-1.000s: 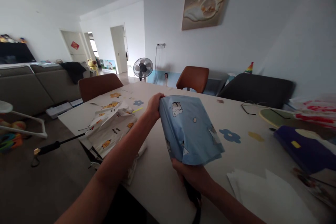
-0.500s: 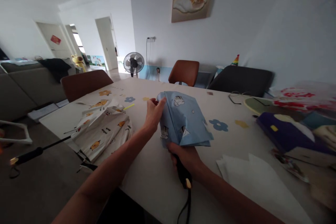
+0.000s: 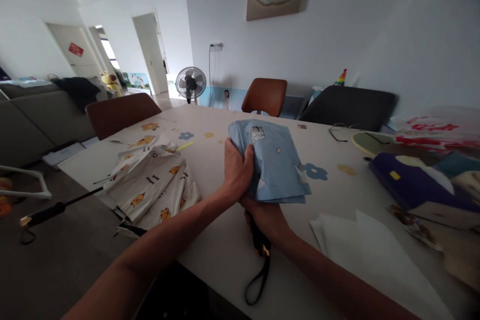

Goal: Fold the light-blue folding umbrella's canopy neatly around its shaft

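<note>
A light-blue folding umbrella [image 3: 279, 160] with printed cartoon figures is held over the table, its canopy gathered flat. My left hand [image 3: 239, 166] is closed round the canopy's left side, thumb on the fabric. Just below, my right hand [image 3: 268, 217] grips the umbrella at the base of the canopy, at the top of its black handle [image 3: 259, 237]. A black wrist strap hangs from the handle's end. To the left a cream umbrella [image 3: 153, 180] with yellow cartoon prints lies loosely collapsed, its black handle [image 3: 45, 215] sticking out past the table edge.
On the right of the white table [image 3: 210, 240] lie white sheets [image 3: 371, 255], a purple box [image 3: 408, 185], eyeglasses [image 3: 339, 135] and a red-and-white plastic bag [image 3: 438, 127]. Brown chairs [image 3: 264, 95] and a dark chair [image 3: 348, 107] stand around it. A fan [image 3: 191, 83] is behind.
My left hand has slid from the canopy's upper left edge down its side and wrapped round the fabric, close to my right hand. The view has shifted slightly.
</note>
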{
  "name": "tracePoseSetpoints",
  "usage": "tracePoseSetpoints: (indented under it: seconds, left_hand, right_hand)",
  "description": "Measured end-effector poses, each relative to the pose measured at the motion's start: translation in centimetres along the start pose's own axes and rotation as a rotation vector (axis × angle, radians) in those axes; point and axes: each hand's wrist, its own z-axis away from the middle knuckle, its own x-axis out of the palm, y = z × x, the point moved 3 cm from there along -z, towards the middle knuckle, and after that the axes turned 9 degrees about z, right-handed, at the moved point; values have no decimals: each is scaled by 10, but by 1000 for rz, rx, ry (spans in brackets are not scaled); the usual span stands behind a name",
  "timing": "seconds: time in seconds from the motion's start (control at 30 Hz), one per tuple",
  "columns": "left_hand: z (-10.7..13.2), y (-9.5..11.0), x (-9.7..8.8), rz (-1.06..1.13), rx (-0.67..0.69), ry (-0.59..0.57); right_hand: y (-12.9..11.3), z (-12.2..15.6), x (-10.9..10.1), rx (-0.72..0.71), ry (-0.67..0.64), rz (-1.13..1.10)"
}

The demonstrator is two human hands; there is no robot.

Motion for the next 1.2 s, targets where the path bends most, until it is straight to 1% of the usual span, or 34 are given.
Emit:
tracePoseSetpoints:
  seconds: [0.07, 0.1, 0.2, 0.27, 0.37, 0.43, 0.5, 0.67, 0.8, 0.87, 0.93, 1.03, 1.13, 1.2]
  left_hand:
    - [5, 1, 1, 66, 51, 7]
    - [7, 1, 2, 83, 48, -10]
    - [9, 1, 5, 98, -38, -91]
    - [7, 3, 5, 99, -91, -120]
    - [0, 3, 1, 97, -141, -89]
    - [-4, 1, -2, 147, -162, -61]
    - [-6, -2, -3, 222, -204, -62]
    - [-13, -9, -5, 399, -425, -120]
    - [-19, -16, -6, 570, -707, -198]
    - [-21, -19, -6, 619, -793, -208]
    - [-22, -21, -8, 631, -780, -151]
    - [-24, -21, -10, 596, -663, -38]
    - [-25, -19, -13, 543, -549, 32]
    - [-26, -18, -14, 525, -520, 62]
  right_hand:
    - [-1, -1, -3, -5, 22, 14]
    - [-1, -1, -4, -9, 32, 31]
    - [0, -3, -8, -1, 35, 60]
    - [1, -4, -7, -1, -5, 55]
    - [2, -5, -3, 7, -73, 18]
    - [2, -4, -2, 22, -108, -13]
    - [1, -2, -2, 23, -137, -47]
    - [-2, 2, -4, 50, -263, -145]
    - [1, 3, -5, 69, -367, -224]
    - [2, 1, -6, 85, -395, -247]
    - [3, 0, -7, 113, -382, -238]
    - [1, -3, -9, 121, -283, -186]
    - [-1, -6, -11, 60, -171, -87]
    - [0, -7, -11, 30, -151, -35]
